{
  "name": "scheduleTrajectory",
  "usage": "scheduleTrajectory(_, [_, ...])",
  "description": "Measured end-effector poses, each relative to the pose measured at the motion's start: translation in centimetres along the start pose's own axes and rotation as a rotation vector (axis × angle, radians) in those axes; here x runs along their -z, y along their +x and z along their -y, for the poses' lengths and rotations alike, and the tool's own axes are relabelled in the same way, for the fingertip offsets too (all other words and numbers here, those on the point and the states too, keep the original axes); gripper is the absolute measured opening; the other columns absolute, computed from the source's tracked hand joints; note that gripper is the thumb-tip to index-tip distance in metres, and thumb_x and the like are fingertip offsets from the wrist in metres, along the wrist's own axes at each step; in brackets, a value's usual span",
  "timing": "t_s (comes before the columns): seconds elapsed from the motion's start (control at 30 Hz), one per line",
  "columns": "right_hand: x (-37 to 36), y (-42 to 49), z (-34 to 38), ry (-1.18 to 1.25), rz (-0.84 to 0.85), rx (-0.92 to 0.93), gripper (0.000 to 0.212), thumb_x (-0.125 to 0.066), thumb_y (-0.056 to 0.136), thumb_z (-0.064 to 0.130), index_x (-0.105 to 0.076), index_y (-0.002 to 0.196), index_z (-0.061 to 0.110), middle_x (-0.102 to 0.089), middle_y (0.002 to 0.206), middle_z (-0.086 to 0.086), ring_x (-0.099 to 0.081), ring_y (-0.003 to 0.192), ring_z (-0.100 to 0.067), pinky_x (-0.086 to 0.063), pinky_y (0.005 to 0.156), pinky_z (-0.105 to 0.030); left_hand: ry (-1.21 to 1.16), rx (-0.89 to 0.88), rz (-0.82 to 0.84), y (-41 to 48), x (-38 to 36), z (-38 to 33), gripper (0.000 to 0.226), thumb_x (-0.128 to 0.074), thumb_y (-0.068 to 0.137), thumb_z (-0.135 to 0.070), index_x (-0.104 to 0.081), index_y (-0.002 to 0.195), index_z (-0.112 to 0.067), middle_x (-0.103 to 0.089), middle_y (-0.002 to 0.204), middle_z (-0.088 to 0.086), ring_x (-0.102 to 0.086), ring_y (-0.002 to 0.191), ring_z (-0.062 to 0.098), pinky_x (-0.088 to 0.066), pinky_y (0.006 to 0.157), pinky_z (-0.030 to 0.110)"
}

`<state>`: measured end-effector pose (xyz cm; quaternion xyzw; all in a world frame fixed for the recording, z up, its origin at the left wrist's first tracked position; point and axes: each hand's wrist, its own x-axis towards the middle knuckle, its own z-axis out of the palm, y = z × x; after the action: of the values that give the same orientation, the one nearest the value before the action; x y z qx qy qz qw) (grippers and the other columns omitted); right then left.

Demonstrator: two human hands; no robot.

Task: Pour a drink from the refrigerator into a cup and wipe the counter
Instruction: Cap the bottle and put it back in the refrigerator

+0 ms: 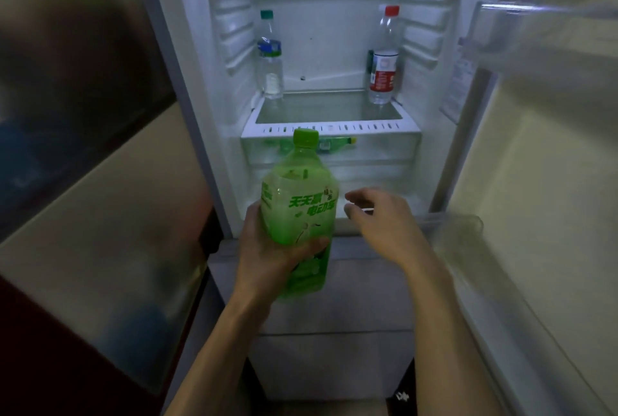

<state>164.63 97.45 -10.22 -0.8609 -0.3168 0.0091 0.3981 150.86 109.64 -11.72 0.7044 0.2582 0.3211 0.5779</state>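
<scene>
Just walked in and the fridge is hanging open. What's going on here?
A person stands at the open refrigerator, left hand gripping a capped green drink bottle roughly upright in front of it. The right hand hovers open beside the bottle, not touching. A green-capped water bottle and a red-capped water bottle stand on the shelf inside.

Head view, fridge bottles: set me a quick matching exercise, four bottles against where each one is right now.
Bottles:
1. big green bottle
2. clear bottle with green cap
3. clear bottle with red cap
4. small green bottle

Places:
A. lying in the drawer under the shelf
B. standing at the shelf's back right
C. held in the left hand
D. standing at the shelf's back left

Pairs: 1-C, 2-D, 3-B, 4-A.
</scene>
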Motion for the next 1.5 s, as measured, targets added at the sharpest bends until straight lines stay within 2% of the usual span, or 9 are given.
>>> scheduleTrajectory(0.27, [3.2,3.4,-1.5,0.027,-0.138,-0.036,0.023,-0.06,0.093,0.027,-0.07,0.113,0.021,-0.066,0.098,0.012,-0.058,0.085,0.002,-0.037,0.067,-0.001,-0.04,0.017,0.066,6.9,-3.0,-0.8,0.076,-0.096,0.048,-0.012,-0.059,0.114,-0.023,-0.07,0.104,-0.007,-0.068,0.093,0.013,-0.061,0.075,0.041])
scheduleTrajectory(0.43, [4.5,7.9,-1.0,-0.03,-0.163,-0.054,0.024,-0.061,0.093,0.025,-0.07,0.114,0.019,-0.07,0.103,0.006,-0.062,0.093,-0.006,-0.042,0.081,-0.018,-0.139,0.004,0.14,12.9,-3.9,-1.9,0.077,-0.095,0.046,-0.008,-0.061,0.114,-0.02,-0.072,0.105,-0.002,-0.07,0.095,0.018,-0.062,0.066,0.033])
scheduleTrajectory(0.5, [5.0,10.2,-0.4,-0.04,-0.182,-0.034,0.024,-0.061,0.093,0.025,-0.07,0.115,0.021,-0.069,0.102,0.007,-0.061,0.089,-0.002,-0.04,0.076,-0.012,-0.17,-0.011,0.168,15.5,-4.2,-2.5,0.076,-0.095,0.046,-0.007,-0.06,0.113,-0.02,-0.072,0.106,-0.002,-0.07,0.097,0.02,-0.063,0.07,0.038])
scheduleTrajectory(0.63, [5.3,14.2,1.0,-0.042,-0.233,0.021,0.021,-0.062,0.091,0.025,-0.071,0.11,0.023,-0.07,0.098,0.008,-0.059,0.085,0.006,-0.04,0.071,-0.006,-0.184,-0.077,0.183,20.4,-4.8,-4.0,0.08,-0.095,0.048,-0.008,-0.058,0.118,-0.018,-0.071,0.108,-0.004,-0.068,0.099,0.015,-0.062,0.07,0.03])
scheduleTrajectory(0.83, [4.5,18.7,1.2,0.131,-0.288,0.078,0.024,-0.063,0.089,0.022,-0.07,0.112,0.024,-0.072,0.096,0.008,-0.068,0.089,-0.01,-0.055,0.088,-0.038,-0.288,-0.123,0.233,27.1,-6.7,-4.7,0.084,-0.094,0.048,-0.003,-0.054,0.121,-0.012,-0.07,0.115,0.006,-0.068,0.106,0.027,-0.06,0.081,0.05])
scheduleTrajectory(1.0, [4.2,22.2,1.5,0.152,-0.283,0.154,0.037,-0.063,0.091,0.019,-0.061,0.127,0.022,-0.067,0.11,0.011,-0.061,0.09,0.005,-0.047,0.076,-0.005,-0.321,-0.156,0.333,31.2,-9.0,-4.9,0.086,-0.093,0.048,-0.003,-0.051,0.123,-0.008,-0.068,0.118,0.012,-0.068,0.108,0.031,-0.058,0.086,0.054])
scheduleTrajectory(1.17, [3.8,25.1,1.5,0.166,-0.326,0.167,0.041,-0.061,0.091,0.018,-0.056,0.131,0.021,-0.063,0.118,0.006,-0.059,0.094,-0.001,-0.047,0.078,-0.014,-0.354,-0.168,0.412,34.3,-11.0,-4.8,0.086,-0.09,0.055,0.0,-0.049,0.131,-0.001,-0.066,0.123,0.02,-0.067,0.109,0.036,-0.057,0.086,0.056])
scheduleTrajectory(1.33, [2.9,27.4,1.1,0.173,-0.308,0.137,0.043,-0.063,0.087,0.019,-0.057,0.13,0.02,-0.062,0.12,0.002,-0.059,0.105,-0.013,-0.052,0.092,-0.036,-0.354,-0.151,0.392,35.8,-12.1,-4.3,0.085,-0.087,0.055,-0.003,-0.047,0.13,-0.003,-0.066,0.121,0.017,-0.069,0.106,0.031,-0.059,0.072,0.032])
scheduleTrajectory(1.5, [2.8,28.8,0.4,0.15,-0.268,0.089,0.036,-0.062,0.089,0.02,-0.059,0.125,0.02,-0.062,0.118,0.003,-0.059,0.085,0.0,-0.049,0.073,-0.019,-0.295,-0.085,0.439,37.4,-12.7,-3.7,0.085,-0.086,0.053,-0.004,-0.051,0.131,-0.008,-0.069,0.119,0.013,-0.069,0.107,0.029,-0.059,0.082,0.04])
